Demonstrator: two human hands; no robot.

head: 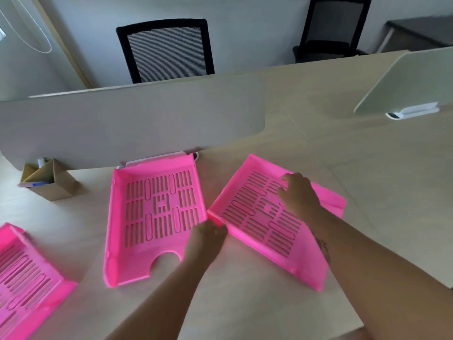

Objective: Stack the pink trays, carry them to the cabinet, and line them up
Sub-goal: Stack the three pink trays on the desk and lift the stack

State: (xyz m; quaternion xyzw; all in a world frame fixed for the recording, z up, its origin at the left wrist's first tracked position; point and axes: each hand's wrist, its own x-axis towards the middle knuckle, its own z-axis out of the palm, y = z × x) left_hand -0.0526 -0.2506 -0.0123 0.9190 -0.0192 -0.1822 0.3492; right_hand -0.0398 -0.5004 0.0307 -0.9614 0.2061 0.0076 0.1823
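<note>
Office room with two black mesh chairs point(166, 49) at the far side, behind a grey divider panel point(132, 128) that stands on a pale wood bench point(367, 182). Three pink trays lie flat and apart on the bench, none yet stacked. The right tray point(259, 217) is turned askew, its long axis running from far left to near right. The middle tray point(152, 217) has its long axis running near to far, with its notched end nearest the person. The right tray's left corner almost touches the middle tray's right wall. The left tray point(22, 278) lies well apart at the near left, partly out of frame. A small cardboard pen holder point(52, 182) stands far left by the divider.

Both forearms reach forward from the near edge. The right hand point(297, 192) lies on the right tray's slotted floor toward its far right side, fingers curled; whether it grips is unclear. The left hand point(208, 233) is closed narrowly at the right tray's near-left corner, apparently pinching its rim just beside the middle tray. The middle tray lies directly left of both hands, so stacking probably calls for lifting the right tray, turning it parallel and carrying it leftward.
</note>
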